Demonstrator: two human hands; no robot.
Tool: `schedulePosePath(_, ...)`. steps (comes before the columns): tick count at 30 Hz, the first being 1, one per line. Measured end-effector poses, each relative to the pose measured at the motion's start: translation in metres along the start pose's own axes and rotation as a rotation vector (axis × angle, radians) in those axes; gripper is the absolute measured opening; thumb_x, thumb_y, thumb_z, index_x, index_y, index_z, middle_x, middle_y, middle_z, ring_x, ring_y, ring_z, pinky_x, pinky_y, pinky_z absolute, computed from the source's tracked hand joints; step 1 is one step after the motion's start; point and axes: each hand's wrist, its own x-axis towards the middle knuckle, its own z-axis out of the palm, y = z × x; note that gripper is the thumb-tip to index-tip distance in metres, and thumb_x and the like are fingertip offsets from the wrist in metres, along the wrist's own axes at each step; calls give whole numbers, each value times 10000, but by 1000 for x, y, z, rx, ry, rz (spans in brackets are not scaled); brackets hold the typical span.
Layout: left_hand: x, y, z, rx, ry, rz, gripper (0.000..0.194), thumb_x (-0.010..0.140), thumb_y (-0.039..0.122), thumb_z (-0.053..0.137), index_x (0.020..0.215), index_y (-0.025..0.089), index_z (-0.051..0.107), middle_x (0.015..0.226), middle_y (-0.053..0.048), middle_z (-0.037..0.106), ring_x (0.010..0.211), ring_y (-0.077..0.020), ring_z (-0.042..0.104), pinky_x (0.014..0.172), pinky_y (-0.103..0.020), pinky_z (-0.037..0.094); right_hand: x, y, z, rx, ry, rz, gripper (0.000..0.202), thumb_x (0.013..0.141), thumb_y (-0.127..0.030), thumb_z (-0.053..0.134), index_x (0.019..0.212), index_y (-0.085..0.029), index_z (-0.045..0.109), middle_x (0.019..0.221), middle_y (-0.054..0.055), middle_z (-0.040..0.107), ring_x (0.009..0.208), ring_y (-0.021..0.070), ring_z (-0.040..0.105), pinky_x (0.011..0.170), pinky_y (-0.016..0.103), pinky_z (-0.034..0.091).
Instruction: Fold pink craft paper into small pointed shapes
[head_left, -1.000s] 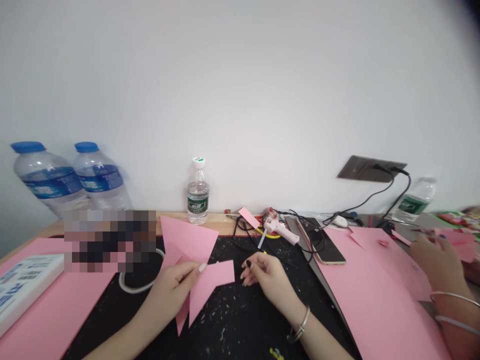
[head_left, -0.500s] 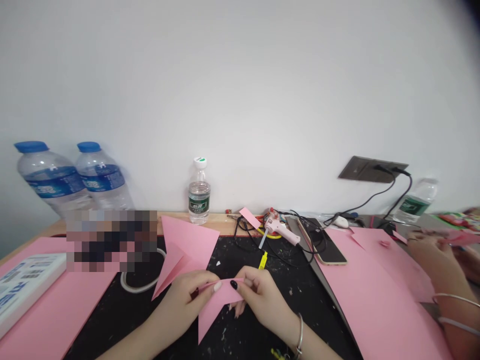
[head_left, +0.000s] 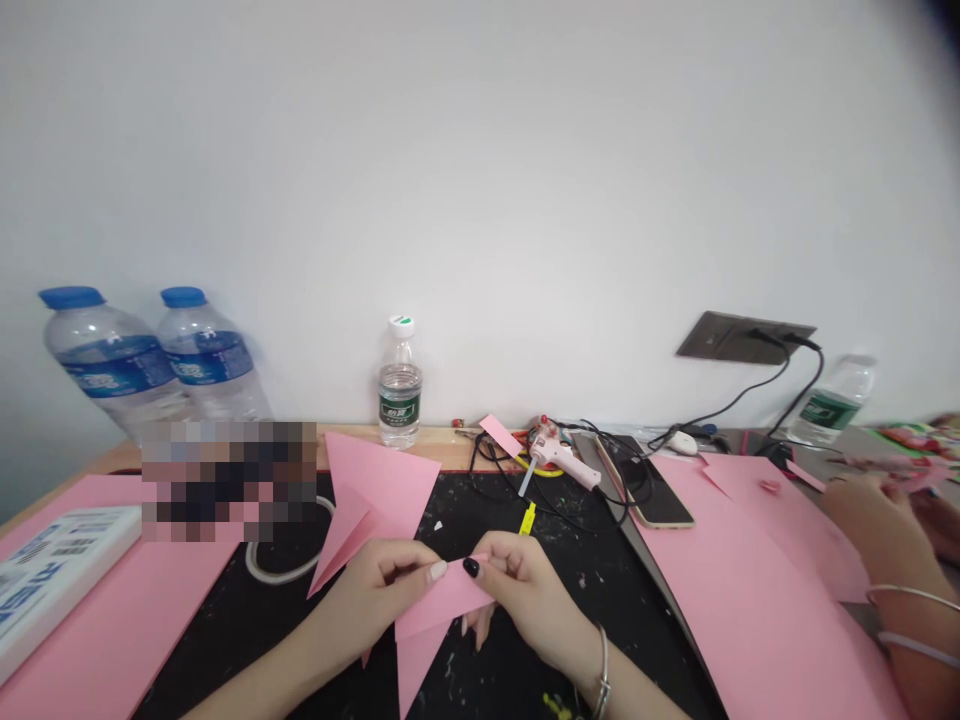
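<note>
Between my two hands is a folded piece of pink paper (head_left: 439, 612), its lower corner hanging in a point toward me. My left hand (head_left: 386, 590) pinches its upper left edge between thumb and fingers. On the upper right edge, my right hand (head_left: 525, 590) grips with a black-nailed thumb on top and fingers behind. The two thumbs almost meet at the top edge. Just beyond my left hand lies a folded pink paper shape (head_left: 386, 480) with a raised flap. A yellow tool handle (head_left: 528, 518) shows behind my right hand.
On the black mat (head_left: 615, 610) rests a white ring (head_left: 285, 575). A pink glue gun (head_left: 566, 462), cables and a phone (head_left: 664, 490) are at the back right. Bottles (head_left: 400, 390) line the wall. At far right, another person's hand (head_left: 862, 515) works over pink sheets (head_left: 750, 590).
The paper in my hands has shifted in its fold: a broader flap now shows below my thumbs and the point hangs lower. The other person's hand at right has moved slightly.
</note>
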Motion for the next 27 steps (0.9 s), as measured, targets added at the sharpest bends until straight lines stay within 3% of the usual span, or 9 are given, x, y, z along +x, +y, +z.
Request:
schedulePosePath(5,3,2,-3,-100,-13,-89,317,779,421,557,678,139,661,637,-11,619,627,-146,549,586,-224,410,2,0,-3,80,42,65,309,726,-407,654,665,-139,514,462,16,615,364,111,539,358,200,442)
schedulePosePath(13,3,1,-10,-363,-20,-249,281,728,407,642,657,135,649,599,-12,652,561,-131,602,570,-226,470,2,-11,-8,138,129,37,263,728,-350,648,624,-154,507,461,19,610,351,94,501,353,187,417)
schedulePosePath(18,5,-3,-13,-377,26,-272,282,732,391,642,633,128,619,633,-32,671,596,-139,629,589,-232,482,3,-13,-12,169,180,26,224,728,-308,631,609,-157,519,460,22,609,346,89,496,349,180,403)
schedulePosePath(21,7,-7,-15,-356,131,-288,295,723,418,641,740,124,623,713,-57,685,651,-170,652,621,-267,499,5,-12,-17,201,281,-24,207,730,-305,623,621,-160,523,450,7,594,341,85,483,341,173,392)
schedulePosePath(23,7,-9,-16,-379,195,-237,351,742,439,616,924,140,606,868,-82,687,721,-186,660,659,-296,510,6,-10,-18,222,327,-46,203,734,-308,618,634,-163,517,459,3,597,342,79,477,348,170,394)
schedulePosePath(25,6,-10,-14,-397,173,-124,464,739,410,635,1131,192,520,1086,-98,634,855,-201,645,730,-322,511,6,-7,-16,229,301,-3,212,738,-316,610,637,-163,503,465,8,602,342,76,478,348,164,389)
schedulePosePath(27,4,-9,-9,-359,88,-36,554,704,338,689,1204,235,472,1212,-93,565,965,-214,606,790,-332,499,5,-4,-10,232,244,64,225,735,-329,607,640,-165,487,458,9,599,336,75,477,339,158,380)
